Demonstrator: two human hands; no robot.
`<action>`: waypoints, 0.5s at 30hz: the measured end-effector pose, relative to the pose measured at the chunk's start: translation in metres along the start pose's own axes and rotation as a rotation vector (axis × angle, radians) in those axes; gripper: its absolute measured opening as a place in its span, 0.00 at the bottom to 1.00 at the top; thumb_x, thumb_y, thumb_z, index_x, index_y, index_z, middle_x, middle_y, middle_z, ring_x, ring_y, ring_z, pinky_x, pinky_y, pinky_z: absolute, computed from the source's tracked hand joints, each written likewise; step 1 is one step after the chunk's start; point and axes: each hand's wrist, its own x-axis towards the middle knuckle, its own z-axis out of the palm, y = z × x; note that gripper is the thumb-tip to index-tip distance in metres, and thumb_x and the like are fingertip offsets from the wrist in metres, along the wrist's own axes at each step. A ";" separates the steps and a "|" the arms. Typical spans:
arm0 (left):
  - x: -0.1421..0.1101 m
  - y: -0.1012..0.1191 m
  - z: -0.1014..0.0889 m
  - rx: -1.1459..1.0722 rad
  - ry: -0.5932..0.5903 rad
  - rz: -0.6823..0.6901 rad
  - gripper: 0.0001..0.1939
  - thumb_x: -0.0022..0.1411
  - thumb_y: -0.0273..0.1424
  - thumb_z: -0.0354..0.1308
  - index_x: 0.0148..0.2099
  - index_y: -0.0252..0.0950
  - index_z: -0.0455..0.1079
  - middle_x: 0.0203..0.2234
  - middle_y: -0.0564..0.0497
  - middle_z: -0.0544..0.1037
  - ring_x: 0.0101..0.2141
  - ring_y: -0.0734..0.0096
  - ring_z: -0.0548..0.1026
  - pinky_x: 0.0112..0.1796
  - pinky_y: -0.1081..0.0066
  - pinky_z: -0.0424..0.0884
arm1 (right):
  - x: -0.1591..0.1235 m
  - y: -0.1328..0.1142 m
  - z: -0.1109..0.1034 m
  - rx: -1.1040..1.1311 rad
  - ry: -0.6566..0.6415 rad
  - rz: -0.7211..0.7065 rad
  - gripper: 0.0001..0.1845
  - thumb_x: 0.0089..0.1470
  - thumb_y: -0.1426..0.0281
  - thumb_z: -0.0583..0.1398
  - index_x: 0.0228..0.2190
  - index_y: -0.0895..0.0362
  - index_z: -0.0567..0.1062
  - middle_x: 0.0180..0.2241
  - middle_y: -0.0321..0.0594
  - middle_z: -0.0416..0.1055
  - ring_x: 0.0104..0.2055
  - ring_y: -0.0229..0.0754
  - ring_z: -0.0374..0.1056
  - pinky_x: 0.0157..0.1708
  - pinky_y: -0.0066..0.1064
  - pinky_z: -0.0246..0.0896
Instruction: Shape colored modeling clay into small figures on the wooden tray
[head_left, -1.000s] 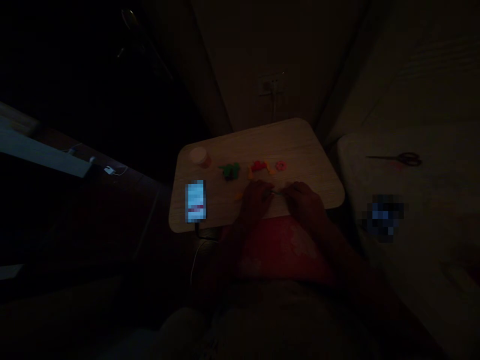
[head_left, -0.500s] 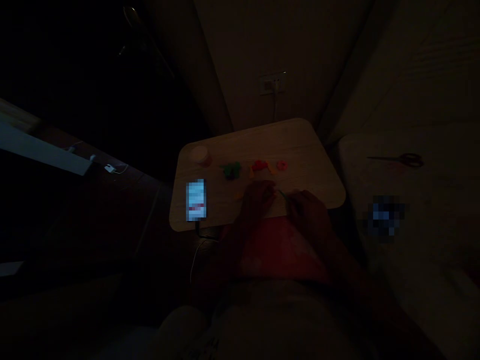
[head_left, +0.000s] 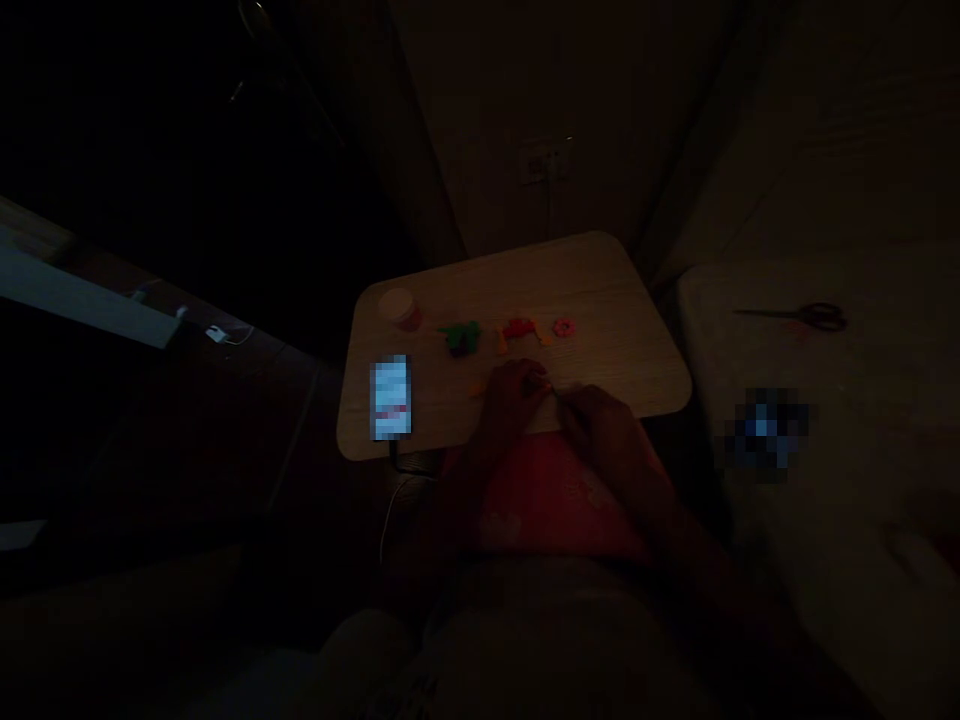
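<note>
In dim light, my left hand (head_left: 511, 392) is closed at the near edge of the small wooden table (head_left: 585, 275). A small orange piece, mostly hidden, shows at its fingertips. My right hand (head_left: 604, 420) grips a thin, pointed tool (head_left: 557, 394), whose tip meets that piece; its exact kind is too dark to tell. Just beyond my hands lie a red and orange piece (head_left: 520, 327), a pink ring (head_left: 564, 327) and a green piece (head_left: 461, 336). An orange bit (head_left: 477, 390) rests beside my left hand.
A lit phone (head_left: 391, 398) with a cable lies on the table's left, near a lidded tub (head_left: 401, 308). To the right, scissors (head_left: 814, 317) rest on a pale surface (head_left: 862, 370). A wall socket (head_left: 546, 160) is behind the table.
My right hand has shifted slightly left and turned, bringing the thin tool closer to my left fingertips. My left hand has barely moved.
</note>
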 end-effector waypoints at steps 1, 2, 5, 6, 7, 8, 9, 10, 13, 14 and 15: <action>0.000 0.000 0.000 -0.009 0.000 -0.004 0.12 0.57 0.25 0.70 0.43 0.38 0.76 0.36 0.50 0.82 0.41 0.62 0.79 0.50 0.60 0.73 | 0.000 0.001 -0.001 0.009 -0.008 -0.006 0.13 0.64 0.73 0.56 0.40 0.60 0.81 0.39 0.51 0.79 0.40 0.51 0.74 0.43 0.39 0.68; 0.000 0.000 0.001 -0.016 -0.001 -0.007 0.12 0.57 0.25 0.70 0.43 0.38 0.76 0.36 0.50 0.82 0.40 0.62 0.79 0.49 0.60 0.73 | 0.000 0.001 -0.001 0.016 -0.016 -0.011 0.13 0.64 0.73 0.56 0.40 0.60 0.81 0.39 0.51 0.79 0.40 0.51 0.74 0.43 0.40 0.68; 0.001 -0.001 0.001 -0.028 -0.008 -0.014 0.12 0.56 0.24 0.70 0.42 0.37 0.75 0.36 0.50 0.82 0.39 0.63 0.79 0.48 0.61 0.74 | 0.001 0.004 -0.003 0.048 -0.029 -0.034 0.12 0.64 0.73 0.57 0.39 0.59 0.81 0.39 0.51 0.79 0.40 0.51 0.75 0.44 0.40 0.69; 0.001 -0.001 0.001 -0.027 -0.010 -0.013 0.11 0.56 0.24 0.70 0.42 0.37 0.75 0.36 0.50 0.82 0.38 0.63 0.79 0.48 0.61 0.74 | 0.001 0.005 -0.004 0.062 -0.029 -0.042 0.12 0.64 0.73 0.57 0.39 0.59 0.81 0.39 0.51 0.79 0.40 0.51 0.75 0.44 0.40 0.69; 0.001 -0.001 0.000 -0.023 -0.011 -0.009 0.11 0.56 0.24 0.70 0.41 0.37 0.75 0.35 0.50 0.82 0.38 0.64 0.79 0.48 0.61 0.74 | 0.001 0.006 -0.004 0.075 -0.025 -0.050 0.12 0.64 0.73 0.57 0.39 0.58 0.81 0.39 0.50 0.79 0.40 0.51 0.75 0.44 0.40 0.69; 0.001 -0.001 0.000 -0.018 -0.013 -0.005 0.11 0.56 0.24 0.70 0.41 0.37 0.75 0.35 0.50 0.82 0.38 0.64 0.79 0.48 0.61 0.73 | 0.001 0.007 -0.004 0.088 -0.022 -0.056 0.12 0.64 0.73 0.57 0.39 0.58 0.81 0.39 0.50 0.79 0.40 0.50 0.75 0.44 0.40 0.69; 0.001 0.000 -0.001 -0.015 -0.012 0.000 0.11 0.56 0.24 0.71 0.41 0.37 0.75 0.35 0.50 0.82 0.38 0.64 0.79 0.49 0.61 0.73 | 0.001 0.007 -0.004 0.100 -0.020 -0.060 0.11 0.64 0.73 0.57 0.38 0.58 0.81 0.39 0.50 0.79 0.40 0.50 0.75 0.44 0.40 0.69; 0.001 0.000 -0.001 -0.014 -0.012 0.005 0.11 0.56 0.24 0.70 0.41 0.36 0.75 0.35 0.50 0.82 0.38 0.64 0.79 0.49 0.61 0.73 | 0.001 0.008 -0.004 0.111 -0.021 -0.061 0.11 0.64 0.73 0.57 0.38 0.58 0.81 0.39 0.49 0.79 0.40 0.49 0.75 0.44 0.39 0.69; 0.001 0.000 -0.002 -0.008 -0.012 0.021 0.10 0.57 0.24 0.70 0.42 0.36 0.75 0.35 0.50 0.82 0.38 0.65 0.79 0.48 0.62 0.73 | 0.001 0.007 -0.003 0.137 -0.027 -0.055 0.11 0.64 0.73 0.57 0.39 0.58 0.81 0.39 0.49 0.80 0.40 0.49 0.75 0.44 0.39 0.69; 0.001 0.000 -0.003 0.001 -0.015 0.028 0.10 0.58 0.24 0.69 0.42 0.36 0.75 0.35 0.50 0.82 0.39 0.65 0.79 0.48 0.62 0.73 | 0.001 0.006 -0.003 0.137 -0.026 -0.047 0.10 0.63 0.73 0.58 0.39 0.58 0.81 0.39 0.49 0.80 0.40 0.49 0.75 0.44 0.39 0.69; 0.001 0.000 -0.003 0.014 -0.019 0.037 0.09 0.58 0.25 0.69 0.42 0.36 0.76 0.36 0.50 0.82 0.39 0.65 0.79 0.48 0.62 0.73 | 0.001 0.006 -0.003 0.130 -0.018 -0.035 0.10 0.63 0.74 0.58 0.39 0.58 0.81 0.39 0.49 0.80 0.40 0.49 0.75 0.44 0.39 0.69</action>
